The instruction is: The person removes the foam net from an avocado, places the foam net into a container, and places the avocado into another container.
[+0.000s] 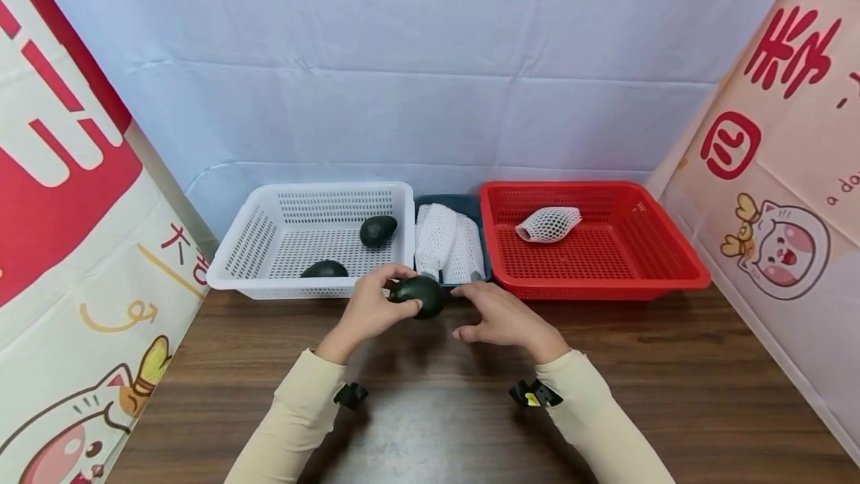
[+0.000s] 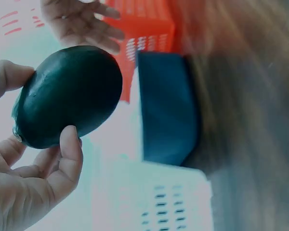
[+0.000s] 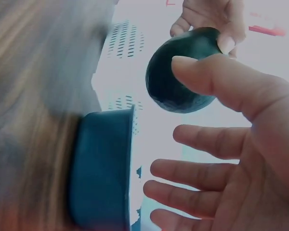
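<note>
A dark green avocado (image 1: 422,296) is pinched between the thumb and fingers of my left hand (image 1: 376,308), above the table's far part. In the left wrist view the whole avocado (image 2: 70,96) shows, its stem end toward the palm. My right hand (image 1: 507,320) is just to the right, fingers spread, holding nothing; in the right wrist view its thumb (image 3: 207,79) overlaps the fruit, and I cannot tell if they touch. Just beyond, white foam net sleeves (image 1: 437,237) fill a dark blue bin (image 1: 463,204).
Left of the bin, a white basket (image 1: 251,234) holds two avocados (image 1: 378,231). On the right stands a red basket (image 1: 605,286) with one net-wrapped item (image 1: 549,225) inside. The baskets and bin line the back of the brown wooden table (image 1: 430,424), against a pale cloth.
</note>
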`<action>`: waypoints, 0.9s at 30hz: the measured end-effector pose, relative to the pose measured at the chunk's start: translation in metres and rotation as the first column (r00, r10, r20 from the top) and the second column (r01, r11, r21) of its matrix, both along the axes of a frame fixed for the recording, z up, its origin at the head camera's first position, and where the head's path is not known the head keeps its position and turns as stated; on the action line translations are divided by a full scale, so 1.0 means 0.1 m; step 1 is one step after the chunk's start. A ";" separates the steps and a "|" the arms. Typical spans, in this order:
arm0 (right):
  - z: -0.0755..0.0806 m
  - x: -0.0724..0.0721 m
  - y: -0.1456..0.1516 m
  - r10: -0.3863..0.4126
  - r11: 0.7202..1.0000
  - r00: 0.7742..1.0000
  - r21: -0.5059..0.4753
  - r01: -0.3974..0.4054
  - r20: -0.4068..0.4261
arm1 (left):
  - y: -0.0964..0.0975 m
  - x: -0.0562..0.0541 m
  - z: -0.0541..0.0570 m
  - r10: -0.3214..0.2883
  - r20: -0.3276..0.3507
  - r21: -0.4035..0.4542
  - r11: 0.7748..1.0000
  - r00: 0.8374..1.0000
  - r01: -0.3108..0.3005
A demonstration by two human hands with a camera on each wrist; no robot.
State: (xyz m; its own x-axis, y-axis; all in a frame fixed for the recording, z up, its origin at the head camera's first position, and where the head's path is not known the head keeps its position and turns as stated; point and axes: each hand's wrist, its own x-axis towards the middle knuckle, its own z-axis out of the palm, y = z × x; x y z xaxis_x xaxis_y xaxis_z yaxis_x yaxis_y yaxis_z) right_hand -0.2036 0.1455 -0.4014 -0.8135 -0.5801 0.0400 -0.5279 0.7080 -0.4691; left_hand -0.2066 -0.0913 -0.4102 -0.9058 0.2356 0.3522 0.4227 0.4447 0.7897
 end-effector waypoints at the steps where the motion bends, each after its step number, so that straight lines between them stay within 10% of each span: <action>1: 0.01 -0.01 -0.02 0.005 1.000 1.000 0.006 -0.005 -0.003 | -0.03 0.00 0.03 0.010 -0.002 -0.001 1.000 1.000 -0.010; 14: 0.10 -0.21 -0.27 0.033 0.996 0.999 0.088 -0.035 0.018 | -0.37 -0.09 0.27 0.157 0.041 0.021 0.987 0.987 -0.158; 27: 0.22 -0.32 -0.46 0.049 0.989 0.998 0.137 -0.053 0.032 | -0.64 -0.33 0.26 0.277 0.122 0.023 0.959 0.953 -0.282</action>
State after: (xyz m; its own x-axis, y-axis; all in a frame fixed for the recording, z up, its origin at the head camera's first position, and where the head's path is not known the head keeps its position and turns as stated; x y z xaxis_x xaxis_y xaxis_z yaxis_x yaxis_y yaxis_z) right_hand -0.2358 0.0993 -0.3793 -0.7823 -0.6195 -0.0657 -0.5530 0.7391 -0.3846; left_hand -0.2395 -0.1556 -0.3843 -0.9685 -0.0450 0.2447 0.1903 0.4995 0.8452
